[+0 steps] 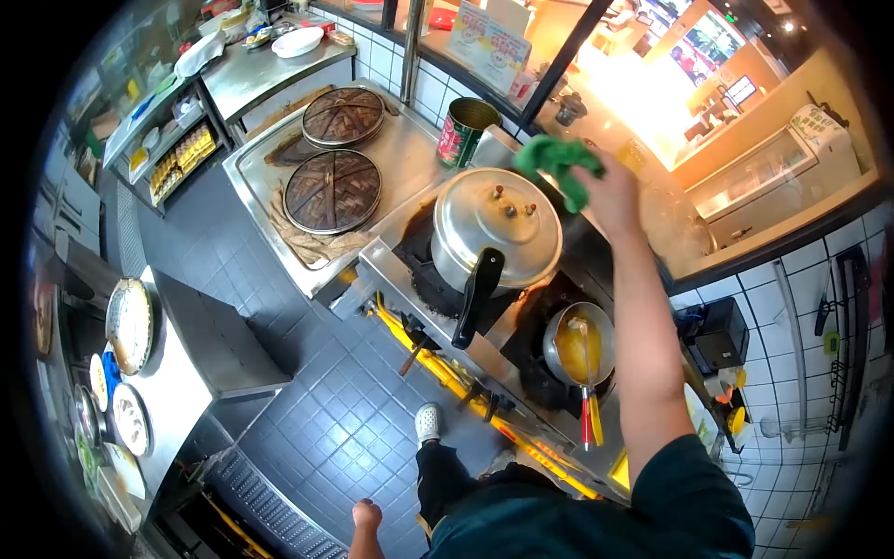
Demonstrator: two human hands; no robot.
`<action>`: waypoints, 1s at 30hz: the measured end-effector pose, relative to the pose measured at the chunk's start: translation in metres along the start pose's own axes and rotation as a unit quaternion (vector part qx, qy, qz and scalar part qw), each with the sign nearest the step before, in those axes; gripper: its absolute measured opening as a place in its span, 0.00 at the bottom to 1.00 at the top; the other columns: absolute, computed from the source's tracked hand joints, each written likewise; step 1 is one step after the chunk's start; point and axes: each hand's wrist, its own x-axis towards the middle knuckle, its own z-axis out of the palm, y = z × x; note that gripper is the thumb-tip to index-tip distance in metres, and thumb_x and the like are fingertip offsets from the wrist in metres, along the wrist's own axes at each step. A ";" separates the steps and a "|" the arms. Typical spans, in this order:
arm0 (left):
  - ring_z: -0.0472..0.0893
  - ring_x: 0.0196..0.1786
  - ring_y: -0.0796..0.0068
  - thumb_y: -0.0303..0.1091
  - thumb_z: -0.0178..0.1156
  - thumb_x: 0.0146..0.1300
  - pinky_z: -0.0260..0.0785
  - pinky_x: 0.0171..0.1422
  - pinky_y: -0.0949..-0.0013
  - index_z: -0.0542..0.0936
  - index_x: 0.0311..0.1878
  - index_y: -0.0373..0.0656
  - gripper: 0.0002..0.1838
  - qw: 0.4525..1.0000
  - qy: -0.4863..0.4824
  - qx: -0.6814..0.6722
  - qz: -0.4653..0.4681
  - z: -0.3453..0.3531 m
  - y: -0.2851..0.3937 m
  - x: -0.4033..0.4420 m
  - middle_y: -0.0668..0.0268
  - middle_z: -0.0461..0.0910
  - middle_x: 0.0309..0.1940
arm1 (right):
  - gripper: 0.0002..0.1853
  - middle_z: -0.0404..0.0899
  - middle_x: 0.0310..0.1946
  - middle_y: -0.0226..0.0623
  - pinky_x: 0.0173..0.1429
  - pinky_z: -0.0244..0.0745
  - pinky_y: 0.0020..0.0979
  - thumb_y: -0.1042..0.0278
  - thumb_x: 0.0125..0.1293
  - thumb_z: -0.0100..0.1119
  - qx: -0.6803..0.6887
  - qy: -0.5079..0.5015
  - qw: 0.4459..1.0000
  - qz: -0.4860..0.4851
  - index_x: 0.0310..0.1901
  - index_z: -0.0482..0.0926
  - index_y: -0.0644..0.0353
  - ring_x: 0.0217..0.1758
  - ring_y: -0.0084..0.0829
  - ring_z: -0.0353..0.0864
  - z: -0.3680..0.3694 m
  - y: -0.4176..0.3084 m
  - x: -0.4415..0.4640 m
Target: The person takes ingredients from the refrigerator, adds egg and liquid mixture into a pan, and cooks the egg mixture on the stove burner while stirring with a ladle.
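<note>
My right hand (612,191) is closed on a green cloth (559,166), held out over the back edge of the stove by the window. Just left of the cloth stands a large silver pressure cooker (466,224) with its lid on and a black handle (480,298) pointing toward me. Below my right forearm, a small saucepan (603,340) holds yellow liquid and a utensil, with a red handle (586,419) and a yellow one beside it. My left hand (367,512) hangs low over the floor, fingers curled; whether anything is inside it is hidden.
Two round woven steamer lids (332,191) lie on the steel counter (251,172) left of the stove. A large open tin (466,130) stands behind the cooker. Yellow gas pipe (447,373) runs along the stove front. Plates and trays sit on a left-hand counter (186,373).
</note>
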 end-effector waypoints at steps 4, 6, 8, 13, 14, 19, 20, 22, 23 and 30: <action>0.86 0.54 0.49 0.38 0.57 0.62 0.77 0.63 0.55 0.87 0.50 0.42 0.18 0.999 -0.011 0.007 0.050 0.031 -0.007 0.019 0.49 0.87 0.48 | 0.22 0.88 0.47 0.48 0.56 0.79 0.36 0.64 0.64 0.72 0.027 0.084 0.986 0.140 0.56 0.83 0.65 0.50 0.39 0.89 -0.069 -0.038 -0.066; 0.86 0.54 0.49 0.39 0.58 0.62 0.76 0.63 0.54 0.87 0.50 0.42 0.18 0.996 0.021 -0.084 0.027 0.014 0.030 0.008 0.49 0.87 0.47 | 0.22 0.88 0.49 0.48 0.59 0.78 0.35 0.65 0.63 0.72 -0.055 0.110 0.978 0.171 0.56 0.83 0.66 0.53 0.38 0.88 -0.077 -0.023 -0.126; 0.86 0.54 0.49 0.40 0.58 0.62 0.76 0.63 0.53 0.87 0.49 0.41 0.18 0.992 0.029 -0.113 0.044 -0.004 0.052 0.005 0.49 0.87 0.47 | 0.22 0.87 0.50 0.48 0.61 0.77 0.35 0.66 0.61 0.74 -0.038 0.061 0.982 0.177 0.56 0.83 0.65 0.55 0.38 0.87 -0.072 -0.024 -0.161; 0.86 0.53 0.48 0.41 0.58 0.61 0.76 0.63 0.54 0.88 0.49 0.40 0.19 0.988 0.045 -0.141 0.045 -0.035 0.072 -0.001 0.48 0.87 0.46 | 0.22 0.86 0.50 0.51 0.59 0.79 0.40 0.70 0.58 0.74 0.009 -0.010 0.992 0.126 0.54 0.83 0.62 0.53 0.48 0.86 -0.024 -0.022 -0.202; 0.86 0.53 0.48 0.41 0.58 0.61 0.76 0.63 0.54 0.88 0.49 0.40 0.19 0.990 0.047 -0.126 0.051 -0.035 0.068 0.002 0.48 0.87 0.46 | 0.21 0.86 0.50 0.50 0.58 0.79 0.40 0.71 0.58 0.74 0.002 -0.002 0.996 0.089 0.54 0.83 0.63 0.53 0.49 0.86 -0.016 -0.032 -0.194; 0.85 0.53 0.48 0.40 0.58 0.61 0.76 0.63 0.55 0.88 0.48 0.41 0.19 0.990 0.046 -0.132 0.036 -0.035 0.049 -0.008 0.47 0.87 0.45 | 0.20 0.86 0.46 0.48 0.54 0.80 0.44 0.71 0.55 0.74 -0.010 0.023 0.996 -0.086 0.51 0.84 0.62 0.48 0.53 0.84 0.036 -0.043 -0.127; 0.85 0.53 0.48 0.40 0.58 0.61 0.76 0.63 0.55 0.88 0.48 0.41 0.18 0.993 0.043 -0.111 0.029 -0.034 0.044 -0.008 0.47 0.87 0.45 | 0.21 0.86 0.45 0.47 0.54 0.79 0.45 0.70 0.56 0.74 -0.039 -0.002 0.995 -0.094 0.52 0.84 0.61 0.48 0.53 0.84 0.053 -0.032 -0.115; 0.85 0.54 0.48 0.39 0.58 0.61 0.76 0.63 0.55 0.88 0.48 0.41 0.18 0.997 0.035 -0.070 0.015 -0.025 0.032 -0.006 0.47 0.87 0.45 | 0.22 0.86 0.45 0.46 0.54 0.79 0.46 0.67 0.57 0.74 -0.097 -0.054 0.988 -0.111 0.54 0.83 0.59 0.47 0.52 0.84 0.084 -0.010 -0.094; 0.86 0.53 0.48 0.38 0.58 0.61 0.76 0.63 0.55 0.88 0.48 0.41 0.18 0.998 0.036 -0.015 0.043 -0.016 0.020 0.001 0.47 0.87 0.46 | 0.22 0.86 0.45 0.46 0.54 0.79 0.46 0.67 0.58 0.73 -0.130 -0.085 0.984 -0.091 0.55 0.83 0.58 0.48 0.51 0.84 0.090 -0.006 -0.088; 0.86 0.53 0.48 0.38 0.58 0.61 0.77 0.62 0.53 0.88 0.46 0.42 0.16 0.999 0.027 -0.041 0.018 -0.004 0.005 -0.011 0.46 0.87 0.45 | 0.21 0.87 0.45 0.44 0.56 0.78 0.44 0.65 0.60 0.71 -0.136 -0.032 0.979 -0.149 0.56 0.83 0.56 0.50 0.48 0.83 0.071 -0.023 -0.062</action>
